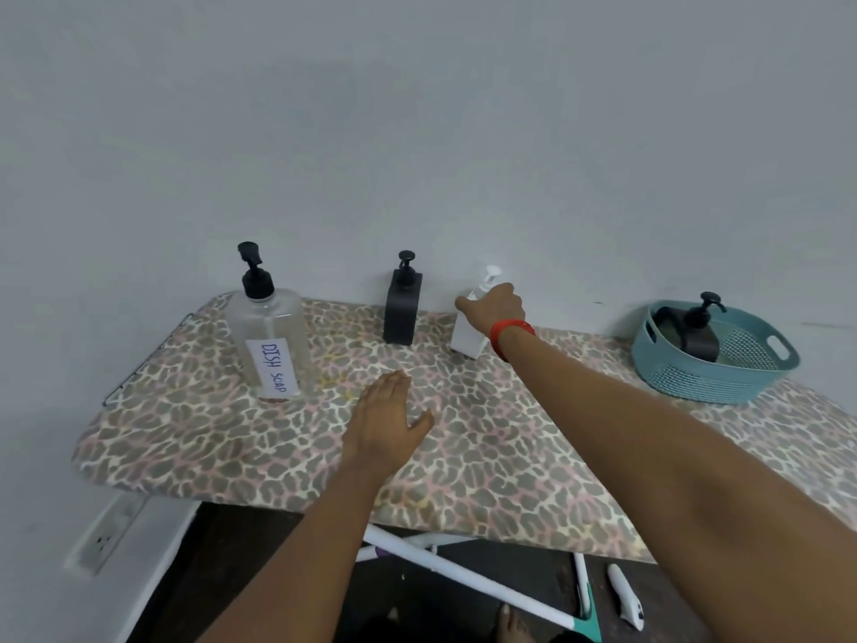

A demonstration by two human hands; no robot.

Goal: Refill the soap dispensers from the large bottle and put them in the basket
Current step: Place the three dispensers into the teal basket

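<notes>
Standing at the far left of the leopard-print board [463,457], close to the wall, is the large clear bottle [269,338] with a black pump and a hand-lettered "DISH SOAP" label; it looks nearly empty. Just to its right and nearer the person, the left hand [385,422] hovers flat over the cover, fingers together and thumb spread, grasping nothing. Behind it, against the wall, a black square dispenser [402,308] stands upright and untouched. Next to that on the right, the right hand [494,306] is wrapped around the shoulder of a white dispenser [468,336], fingers curled over the top just below its white pump; the bottle seems to lean a little, its base on or barely off the cover, I can't say which. A red band [508,336] circles that wrist. Well apart at the far right sits the teal basket [709,378], with another black dispenser [698,334] lying tilted inside it.
</notes>
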